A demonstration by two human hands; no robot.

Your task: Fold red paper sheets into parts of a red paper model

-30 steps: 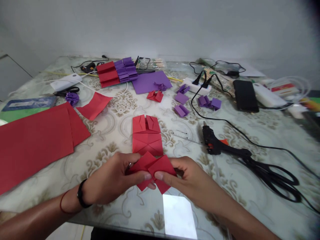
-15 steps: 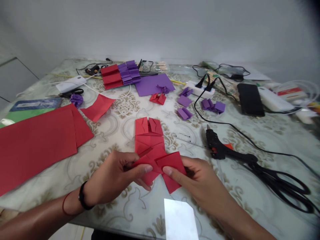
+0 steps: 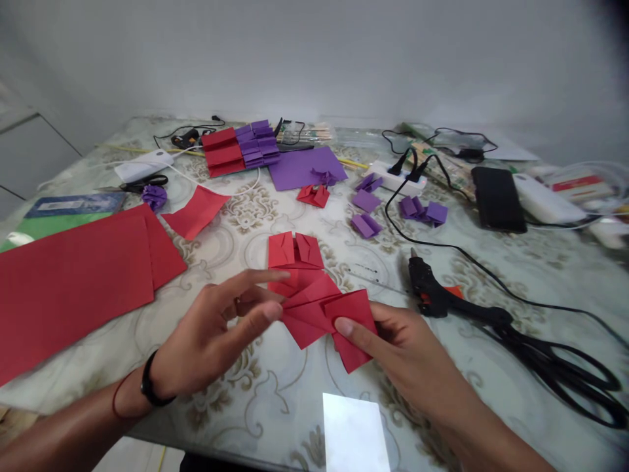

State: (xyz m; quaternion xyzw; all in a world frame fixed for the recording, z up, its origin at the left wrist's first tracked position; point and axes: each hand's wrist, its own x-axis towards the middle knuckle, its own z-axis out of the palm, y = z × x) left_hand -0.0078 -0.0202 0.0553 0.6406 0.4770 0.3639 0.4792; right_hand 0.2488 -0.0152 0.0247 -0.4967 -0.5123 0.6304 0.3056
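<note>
My right hand (image 3: 393, 347) pinches a folded red paper piece (image 3: 327, 318) just above the table, thumb on top of its right flap. My left hand (image 3: 219, 331) is beside the piece's left edge with fingers stretched out and apart, fingertips at or just touching the paper. Behind the held piece, two more folded red pieces (image 3: 295, 252) lie on the patterned table (image 3: 236, 216).
Large red paper sheets (image 3: 73, 275) lie at the left. A black glue gun (image 3: 432, 292) and big black scissors (image 3: 565, 367) lie at the right with a cord. Purple folded pieces (image 3: 366, 223), a purple sheet (image 3: 304, 167), a stack of folded red and purple pieces (image 3: 238, 147), a power strip (image 3: 393, 177) and a phone (image 3: 496, 196) sit farther back.
My left hand has let go of the red piece and spread its fingers. My right hand has lifted the piece slightly up and to the right.
</note>
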